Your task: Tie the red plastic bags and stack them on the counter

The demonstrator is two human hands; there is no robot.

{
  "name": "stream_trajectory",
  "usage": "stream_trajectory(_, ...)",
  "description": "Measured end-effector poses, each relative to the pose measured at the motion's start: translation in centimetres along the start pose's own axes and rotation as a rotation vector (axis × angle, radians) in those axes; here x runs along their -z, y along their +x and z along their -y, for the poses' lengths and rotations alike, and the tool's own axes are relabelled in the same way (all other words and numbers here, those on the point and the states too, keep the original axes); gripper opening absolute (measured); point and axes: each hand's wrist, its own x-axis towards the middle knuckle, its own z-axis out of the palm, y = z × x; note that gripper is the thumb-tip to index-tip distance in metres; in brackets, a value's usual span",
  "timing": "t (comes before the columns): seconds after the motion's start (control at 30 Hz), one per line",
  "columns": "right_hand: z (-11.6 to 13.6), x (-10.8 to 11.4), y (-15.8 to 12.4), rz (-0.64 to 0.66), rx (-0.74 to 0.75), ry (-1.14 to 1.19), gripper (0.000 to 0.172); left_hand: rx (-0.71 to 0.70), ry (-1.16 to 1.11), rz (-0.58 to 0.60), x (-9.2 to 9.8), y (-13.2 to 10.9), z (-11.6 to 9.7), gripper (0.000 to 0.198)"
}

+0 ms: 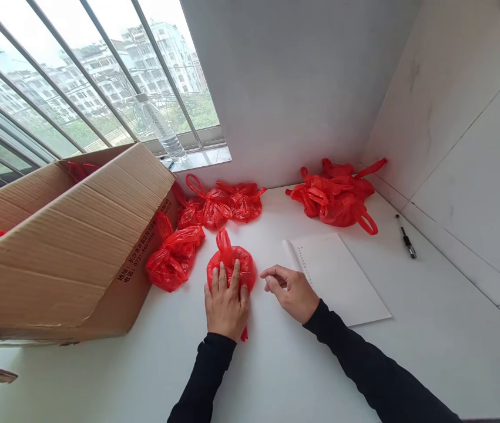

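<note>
My left hand [226, 296] lies flat with its fingers spread on top of a tied red plastic bag [246, 264]. One knotted handle of this bag sticks up beyond my fingertips, and a red end shows below my wrist. What the bag contains is hidden. Just to the right, my right hand [291, 289] hovers over the table's white surface with its fingers curled in and nothing visible between them. It is apart from the bag and overlaps the left edge of an open notepad [346, 276] with small writing on it.
At the left stands an open cardboard box [69, 235] with red bags inside. Tied red bags [217, 205] line the wall, another bag [173, 258] sits beside the box, and a red pile [338, 194] fills the back corner. A black pen [407, 242] and a windowsill bottle [164, 132] also show.
</note>
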Motion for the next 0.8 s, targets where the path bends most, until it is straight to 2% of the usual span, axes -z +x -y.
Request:
stream_trajectory(0.1,0.2,-0.3,-0.1,-0.010,0.001,0.011,0.021,0.038,0.060,0.033,-0.9,2.0,1.3,0.057)
stream_trajectory(0.2,0.5,-0.6,-0.2,-0.038,0.004,0.039,0.021,0.099,0.117,0.033,-0.6,5.0,2.5,0.057)
stream_trajectory(0.27,0.6,-0.6,-0.1,-0.063,-0.009,0.051,0.021,0.153,0.145,-0.007,0.2,7.1,2.8,0.058)
stream_trajectory(0.33,0.6,-0.4,0.0,-0.089,-0.028,0.044,0.022,0.152,0.162,-0.113,1.0,8.4,2.8,0.060)
stream_trajectory(0.4,0.5,-0.2,0.2,-0.113,-0.043,0.030,0.022,0.098,0.174,-0.200,1.1,9.0,2.5,0.060)
stream_trajectory(0.43,0.5,-0.2,0.3,-0.122,-0.048,0.026,0.022,0.075,0.184,-0.205,0.9,9.1,2.5,0.058)
stream_trajectory(0.6,0.0,-0.4,0.6,-0.116,-0.048,0.040,0.024,0.136,0.245,-0.057,-1.2,10.4,3.5,0.052)
stream_trajectory(0.7,0.0,-0.5,0.7,-0.112,-0.049,0.047,0.025,0.167,0.242,-0.049,-1.3,11.6,3.9,0.052)
stream_trajectory(0.8,0.2,-0.4,0.8,-0.129,-0.055,0.042,0.026,0.145,0.221,-0.083,-0.8,11.7,3.7,0.052)
